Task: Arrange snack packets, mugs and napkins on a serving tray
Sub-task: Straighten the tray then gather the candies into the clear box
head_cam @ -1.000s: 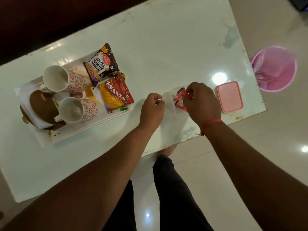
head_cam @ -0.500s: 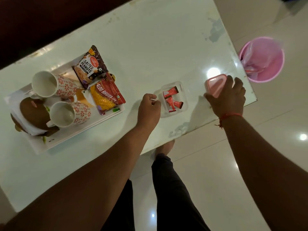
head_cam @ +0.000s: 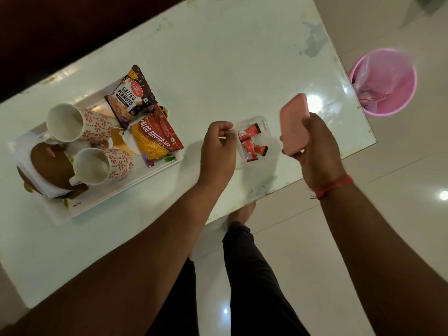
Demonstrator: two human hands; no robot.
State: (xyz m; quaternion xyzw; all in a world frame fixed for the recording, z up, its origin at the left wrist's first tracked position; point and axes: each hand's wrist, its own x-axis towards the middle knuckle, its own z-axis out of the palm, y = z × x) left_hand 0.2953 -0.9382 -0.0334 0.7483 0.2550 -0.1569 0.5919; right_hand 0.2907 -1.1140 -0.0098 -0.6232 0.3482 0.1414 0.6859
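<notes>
I see a pale green-white table (head_cam: pixel 218 57). On its left, a white tray (head_cam: pixel 116 197) carries two white mugs, one (head_cam: pixel 77 123) and another (head_cam: pixel 101 166), with red flower prints, a brown peanut packet (head_cam: pixel 132 95) and a red-and-yellow sev packet (head_cam: pixel 155 139). I see a pink lid (head_cam: pixel 294 124), red-and-black sachets (head_cam: pixel 249 144) and a red wrist thread (head_cam: pixel 332 186).
</notes>
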